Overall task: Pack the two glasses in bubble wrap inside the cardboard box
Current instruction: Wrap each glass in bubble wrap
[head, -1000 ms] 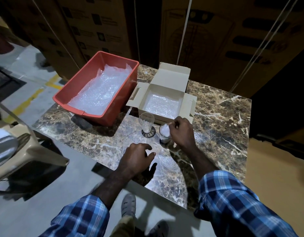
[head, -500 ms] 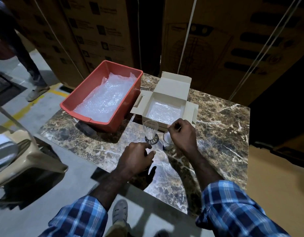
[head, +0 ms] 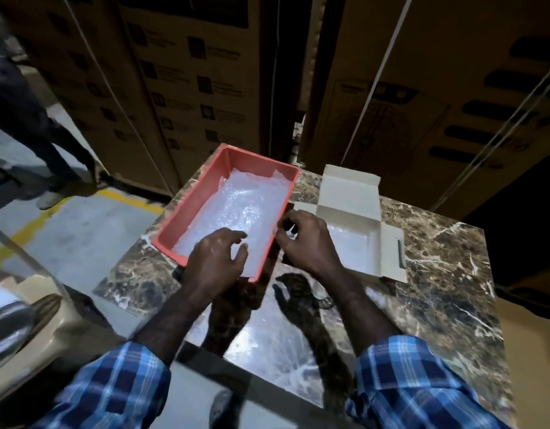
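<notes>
Bubble wrap (head: 246,209) fills the red tray (head: 187,218) at the table's back left. My left hand (head: 216,261) hovers over the tray's near end with its fingers spread and bent above the wrap. At the tray's right rim, my right hand (head: 301,239) has its fingers curled; blur hides whether it pinches the wrap. The open white cardboard box (head: 349,193), lined with bubble wrap, stands just right of that hand. My right forearm covers the two glasses, and only a faint glass foot (head: 324,301) shows beside it.
The marble table (head: 447,289) ends close to me and at the right. Tall stacked cartons (head: 205,72) stand right behind it. A person's legs (head: 41,140) stand on the floor at the left, and a plastic chair (head: 23,308) sits at lower left.
My right hand left the glass near the box and moved up-left to the tray's right rim. My left hand rose from the table to above the tray. The view shifted left and closer.
</notes>
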Tool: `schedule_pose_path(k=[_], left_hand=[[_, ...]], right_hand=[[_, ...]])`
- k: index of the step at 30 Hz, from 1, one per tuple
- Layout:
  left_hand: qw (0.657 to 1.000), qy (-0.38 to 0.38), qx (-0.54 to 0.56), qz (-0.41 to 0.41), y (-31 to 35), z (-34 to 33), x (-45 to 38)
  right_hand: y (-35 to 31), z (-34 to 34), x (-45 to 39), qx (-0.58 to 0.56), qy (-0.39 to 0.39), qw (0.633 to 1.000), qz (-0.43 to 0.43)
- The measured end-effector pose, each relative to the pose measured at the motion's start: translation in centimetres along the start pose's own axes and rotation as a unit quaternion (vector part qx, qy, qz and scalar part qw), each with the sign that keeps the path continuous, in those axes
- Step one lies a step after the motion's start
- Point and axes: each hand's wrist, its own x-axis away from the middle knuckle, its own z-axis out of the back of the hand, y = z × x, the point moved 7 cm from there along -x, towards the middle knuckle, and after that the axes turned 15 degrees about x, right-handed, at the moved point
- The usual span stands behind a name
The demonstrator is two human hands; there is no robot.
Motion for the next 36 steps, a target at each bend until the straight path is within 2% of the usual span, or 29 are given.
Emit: schedule_pose_path(k=[4, 8, 12, 14, 18, 24, 30, 36], left_hand=[[0.988, -0.134, -0.055, 0.046, -5.7, 2.6, -3.3], [0.943, -0.303, -0.111, 0.076, -9.4, 2.2, -5.1], [0.903, -0.392, -0.153, 0.084, -11.6, 0.6, -5.8], [0.892, -0.412, -0.158, 0.092, -12.6, 0.1, -5.9], [0.892, -0.417, -0.135, 0.111, -13.6, -0.3, -6.2], [0.891, -0.420, -0.122, 0.121, -14.1, -0.6, -6.5], [0.887, -0.431, -0.119, 0.113, -13.7, -1.1, -6.6], [0.885, -0.435, -0.119, 0.112, -13.9, -1.0, -6.8]], right_hand=[[-4.0, -4.7, -2.3, 0.045, -0.125, 0.990, 0.049], [-5.8, -10.4, -2.8, 0.126, -0.286, 0.947, 0.069], [-6.3, -13.9, -2.9, 0.172, -0.338, 0.923, 0.060], [-6.3, -14.8, -3.0, 0.178, -0.338, 0.923, 0.054], [-6.2, -15.6, -3.2, 0.166, -0.336, 0.926, 0.045], [-6.7, -15.1, -3.8, 0.251, -0.301, 0.917, 0.076], [-6.0, -15.8, -3.6, 0.227, -0.369, 0.899, 0.066], [-6.5, -15.4, -4.0, 0.237, -0.311, 0.918, 0.069]])
